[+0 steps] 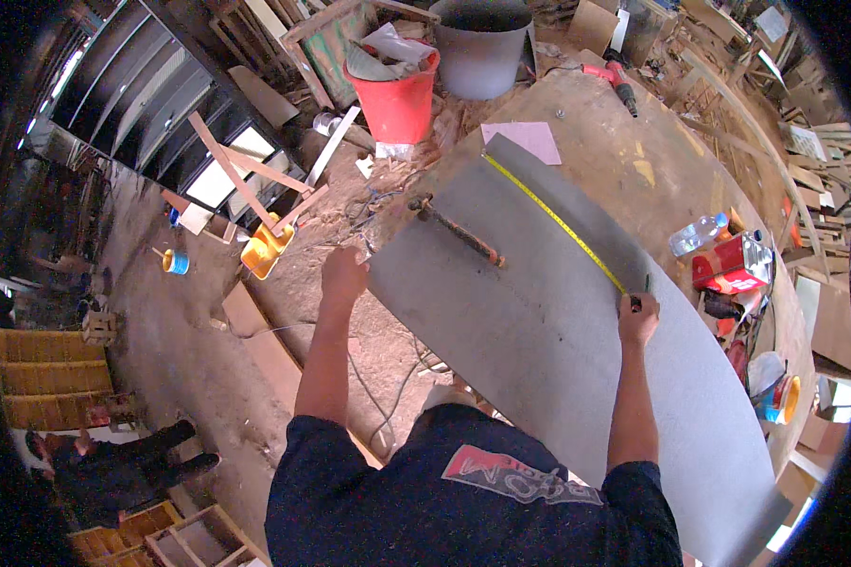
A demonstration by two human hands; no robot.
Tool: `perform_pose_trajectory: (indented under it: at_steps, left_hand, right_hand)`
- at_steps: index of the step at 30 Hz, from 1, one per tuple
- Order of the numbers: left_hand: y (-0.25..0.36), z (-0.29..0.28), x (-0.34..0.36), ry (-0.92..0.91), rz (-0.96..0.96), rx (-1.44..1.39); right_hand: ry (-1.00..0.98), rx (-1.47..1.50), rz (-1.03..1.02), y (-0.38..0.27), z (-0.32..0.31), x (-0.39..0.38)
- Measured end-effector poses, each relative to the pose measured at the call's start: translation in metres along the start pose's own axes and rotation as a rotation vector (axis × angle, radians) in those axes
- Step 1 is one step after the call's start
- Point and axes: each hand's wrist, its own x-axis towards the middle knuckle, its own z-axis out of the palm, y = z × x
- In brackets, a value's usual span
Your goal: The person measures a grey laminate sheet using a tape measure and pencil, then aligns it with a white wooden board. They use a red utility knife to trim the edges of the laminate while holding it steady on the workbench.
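A large grey sheet (539,321) lies across the workbench in front of me. A yellow tape measure (560,220) is stretched over it, from the far edge toward me. My right hand (639,321) is closed around the near end of the tape, at a small dark part. A thin dark stick pokes up beside those fingers; its kind is unclear. My left hand (345,274) is closed at the sheet's left edge, and whatever its fingers hold is too small to make out. Between the hands a hammer (459,231) with a worn handle rests on the sheet.
On the bench are a pink paper (522,143), a red power drill (620,87), a plastic bottle (698,236) and a red can (733,263). Beyond stand a red bucket (394,104) and a grey tub (482,52). Cables cross the floor; another person (113,468) is at lower left.
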Motion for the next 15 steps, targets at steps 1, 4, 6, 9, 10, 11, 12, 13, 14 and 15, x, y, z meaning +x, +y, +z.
perform_pose_trajectory:
  at_steps: [1,4,6,9,10,11,12,13,14,15]
  left_hand:
    - [0.012,-0.003,0.007,0.087,0.077,0.269]
    - [0.104,-0.023,0.061,-0.183,0.069,0.179]
    - [0.142,-0.006,0.098,-0.253,0.219,0.121]
    - [0.169,0.055,0.156,-0.210,0.421,0.045]
    - [0.173,0.076,0.174,-0.205,0.427,0.041]
    - [0.176,0.096,0.193,-0.208,0.278,-0.053]
    - [0.181,0.115,0.209,-0.215,0.138,-0.151]
    - [0.184,0.133,0.215,-0.216,0.156,-0.156]
    - [0.191,0.150,0.220,-0.033,0.169,-0.299]
    - [0.191,0.166,0.224,0.145,0.168,-0.436]
  right_hand:
    - [0.018,-0.004,-0.014,0.003,0.000,-0.008]
    - [0.058,-0.010,0.061,0.011,-0.005,-0.023]
    - [0.077,-0.004,0.143,0.016,-0.004,-0.028]
    - [0.094,0.007,0.175,0.022,0.005,-0.025]
    - [0.064,0.007,0.170,0.015,0.004,-0.025]
    - [0.036,0.011,0.162,0.009,0.003,-0.022]
    - [0.074,0.003,0.126,0.013,0.004,-0.023]
    - [0.089,-0.003,0.134,0.018,0.003,-0.024]
    - [0.085,-0.019,0.124,0.023,0.002,-0.024]
    - [0.068,-0.032,0.113,0.025,0.002,-0.024]
